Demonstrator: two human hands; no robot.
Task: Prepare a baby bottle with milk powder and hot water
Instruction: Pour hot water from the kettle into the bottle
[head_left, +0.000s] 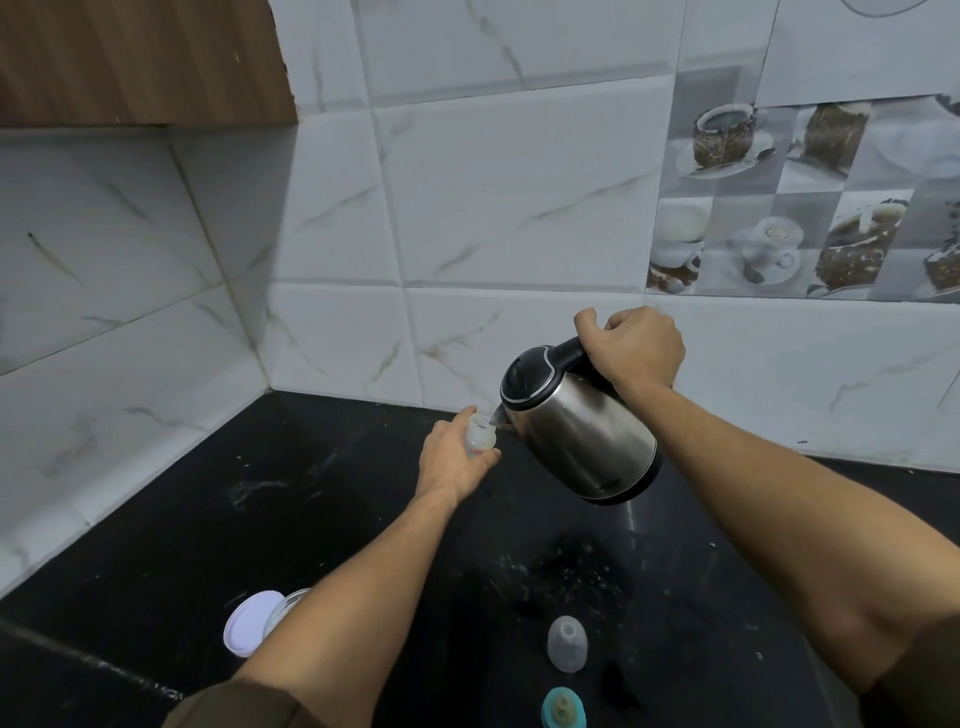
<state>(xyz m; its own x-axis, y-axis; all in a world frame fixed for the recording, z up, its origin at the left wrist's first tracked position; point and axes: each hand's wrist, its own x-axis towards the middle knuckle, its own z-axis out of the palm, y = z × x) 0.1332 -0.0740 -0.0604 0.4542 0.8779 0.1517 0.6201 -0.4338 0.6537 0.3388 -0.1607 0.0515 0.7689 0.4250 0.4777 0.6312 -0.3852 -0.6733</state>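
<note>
Nearest the camera, well behind both hands, a teal plastic screw ring with a pale teat (563, 711) is seen on the speckled black stone countertop (208, 519). A translucent dome-shaped plastic cap (567, 644) lies just beyond it. Under the left forearm a round white lid (252, 622) is propped beside a clear jar (291, 605), which is partly hidden. The small translucent plastic baby bottle (480, 434) is gripped round its body by the left hand (452, 457), and its long axis is kept roughly upright. Just to its right, the brushed steel electric kettle (576, 436) is tipped leftward, its black handle enclosed by the right hand (636, 348). The spout is set at the bottle's narrow open neck, touching or almost so. Whether water is flowing cannot be told. The pour is judged to depend on that alignment, since the smooth steel is presumably hot.
</note>
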